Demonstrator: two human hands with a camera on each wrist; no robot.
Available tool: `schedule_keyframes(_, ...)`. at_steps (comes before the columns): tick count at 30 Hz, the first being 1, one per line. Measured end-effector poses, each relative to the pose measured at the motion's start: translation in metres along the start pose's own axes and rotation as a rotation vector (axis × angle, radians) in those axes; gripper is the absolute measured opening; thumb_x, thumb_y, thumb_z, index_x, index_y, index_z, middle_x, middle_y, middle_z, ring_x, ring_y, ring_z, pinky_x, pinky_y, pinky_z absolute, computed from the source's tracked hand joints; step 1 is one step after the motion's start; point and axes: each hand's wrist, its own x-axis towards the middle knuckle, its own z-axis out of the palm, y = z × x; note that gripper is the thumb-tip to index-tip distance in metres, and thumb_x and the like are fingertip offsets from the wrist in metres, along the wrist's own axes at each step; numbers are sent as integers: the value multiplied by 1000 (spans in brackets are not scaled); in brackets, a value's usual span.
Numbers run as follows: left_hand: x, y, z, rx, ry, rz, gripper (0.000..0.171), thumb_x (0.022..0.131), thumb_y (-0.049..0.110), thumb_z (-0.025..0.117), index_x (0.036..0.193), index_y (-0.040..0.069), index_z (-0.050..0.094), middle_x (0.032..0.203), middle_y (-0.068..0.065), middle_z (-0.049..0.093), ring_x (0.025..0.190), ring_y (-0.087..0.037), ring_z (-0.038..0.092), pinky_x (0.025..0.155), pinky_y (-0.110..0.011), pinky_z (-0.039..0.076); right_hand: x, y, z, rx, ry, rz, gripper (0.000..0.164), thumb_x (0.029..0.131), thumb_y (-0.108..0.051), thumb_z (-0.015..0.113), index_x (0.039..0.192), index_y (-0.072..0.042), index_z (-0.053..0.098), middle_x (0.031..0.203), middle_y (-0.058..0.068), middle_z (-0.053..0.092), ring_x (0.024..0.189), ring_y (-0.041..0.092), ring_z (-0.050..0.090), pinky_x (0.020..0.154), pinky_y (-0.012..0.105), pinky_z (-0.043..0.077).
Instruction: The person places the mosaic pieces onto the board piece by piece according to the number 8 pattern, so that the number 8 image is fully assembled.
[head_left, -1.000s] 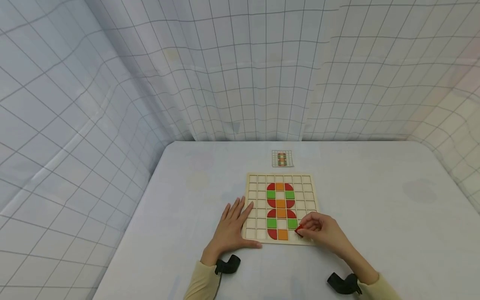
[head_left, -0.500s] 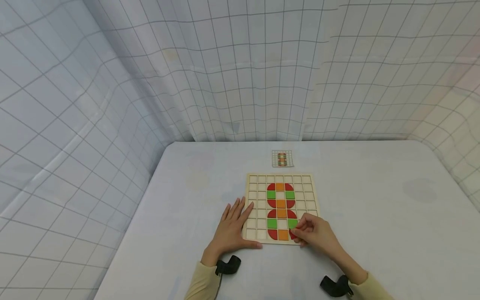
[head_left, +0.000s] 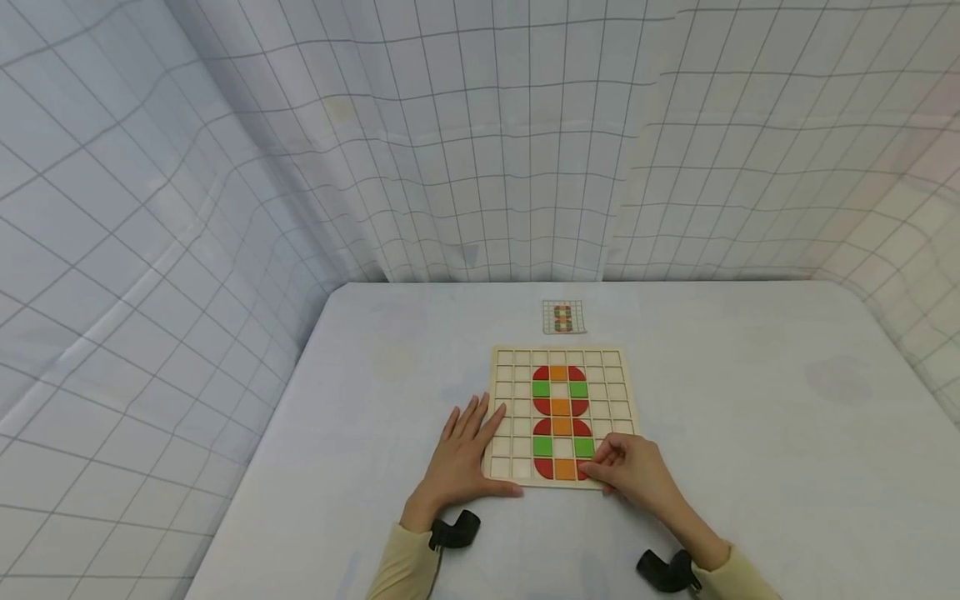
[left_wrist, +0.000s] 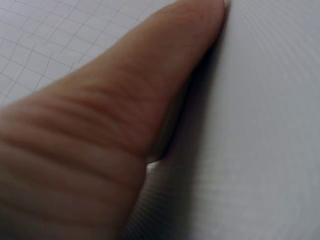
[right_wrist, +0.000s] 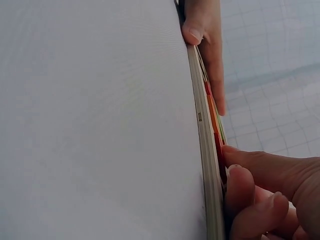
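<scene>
A pale wooden grid board (head_left: 543,483) lies flat on the white table, with red rounded tiles, orange squares and green squares (head_left: 542,447) forming a figure-eight shape. Fingers spread, my left hand (head_left: 461,458) rests along the board's left side, its thumb at the front edge. My right hand (head_left: 633,467) is at the lower right end of the shape, thumb and fingertips pinching a red rounded tile (head_left: 582,470) at its cell. In the right wrist view the thumb touches that red tile (right_wrist: 220,156) while the other fingers curl beside the board's edge; part of the tile is hidden.
Behind the board lies a small card (head_left: 563,317) printed with a similar coloured grid pattern. White checked curtains (head_left: 480,167) enclose the table (head_left: 750,375) at the back and sides. Each wrist wears a black camera mount (head_left: 455,530).
The right hand has moved left and carried the red tile from beside the lower right of the shape down to the cell beside the orange square. The left hand stays in place.
</scene>
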Motion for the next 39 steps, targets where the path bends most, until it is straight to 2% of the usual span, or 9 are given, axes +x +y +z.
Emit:
schedule_keyframes(13, 1, 0, 0, -13, -4, -5, 118, 62, 73, 70, 153, 18, 19, 158, -8, 8, 144, -23, 2, 113, -43, 0, 9, 1, -3, -46, -71, -83, 26, 77, -21, 80, 69, -10, 58, 52, -2, 53, 39, 15, 52, 39, 23, 39)
schedule_keyframes(25, 7, -3, 2, -21, -1, 3, 118, 62, 73, 70, 153, 19, 18, 158, -8, 8, 144, -23, 2, 113, -43, 0, 14, 5, -3, -68, -44, -77, 26, 78, -21, 79, 70, -11, 56, 50, -3, 50, 36, 13, 49, 36, 22, 36)
schedule_keyframes(30, 7, -1, 3, -46, -1, 16, 118, 63, 73, 69, 153, 15, 19, 157, -10, 10, 144, -24, 4, 113, -45, 2, 12, 8, -4, -50, -77, -65, 24, 84, -25, 74, 74, -10, 57, 51, -3, 51, 37, 14, 49, 35, 24, 39)
schedule_keyframes(33, 6, -1, 1, -107, 5, -6, 114, 69, 71, 66, 154, 14, 16, 157, -10, 10, 144, -24, 4, 113, -45, 2, 13, 8, -9, -4, -119, -69, 25, 89, -29, 68, 79, -8, 59, 53, 0, 54, 40, 16, 52, 37, 26, 44)
schedule_keyframes(35, 5, -2, -1, -199, 33, -36, 107, 76, 66, 64, 154, 13, 13, 157, -11, 11, 143, -25, 5, 113, -45, 1, 15, 8, -14, 8, -129, -86, 27, 92, -32, 64, 83, -7, 60, 56, 1, 56, 43, 18, 54, 38, 27, 46)
schedule_keyframes(37, 5, -2, -5, -300, 93, -58, 97, 83, 58, 62, 154, 14, 13, 157, -11, 14, 143, -28, 8, 113, -47, 2, 18, 7, -21, -11, -111, -115, 28, 93, -34, 62, 84, -7, 62, 58, 1, 58, 46, 18, 56, 40, 27, 47)
schedule_keyframes(39, 6, -2, -11, -358, 176, -50, 88, 88, 50, 61, 154, 15, 14, 156, -13, 19, 142, -32, 11, 112, -50, 5, 22, 4, -29, -71, -60, -166, 27, 93, -35, 62, 86, -9, 64, 65, 1, 61, 55, 17, 58, 45, 27, 48)
